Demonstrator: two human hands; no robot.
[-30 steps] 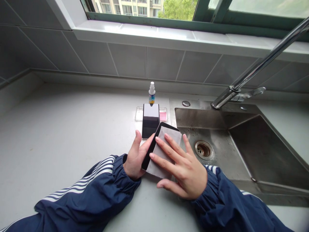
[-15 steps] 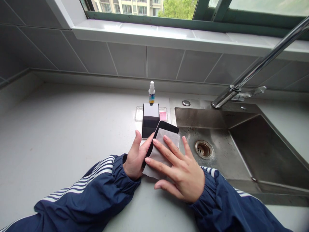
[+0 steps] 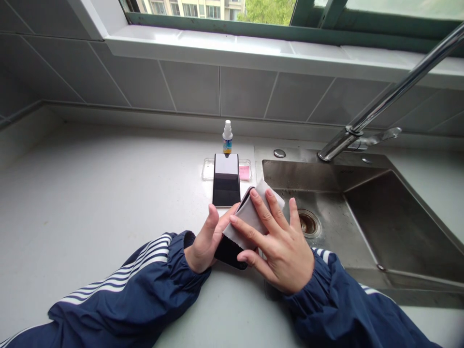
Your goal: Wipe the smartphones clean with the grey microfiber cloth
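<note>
Cloth (image 3: 248, 214) past edge of held phone (image 3: 229, 252)

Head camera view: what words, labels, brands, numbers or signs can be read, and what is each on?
None can be read.
Label on the small bottle: too small to read.
Pink slip at the clear phone case: any writing is too small.
Dark mark on the sink's back wall: too blurred.
Phone under the gray cloth: no text visible.

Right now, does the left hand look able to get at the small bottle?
Probably not freely: the left hand is supporting a black phone, and a second phone lies on the near side of the small bottle.
</note>
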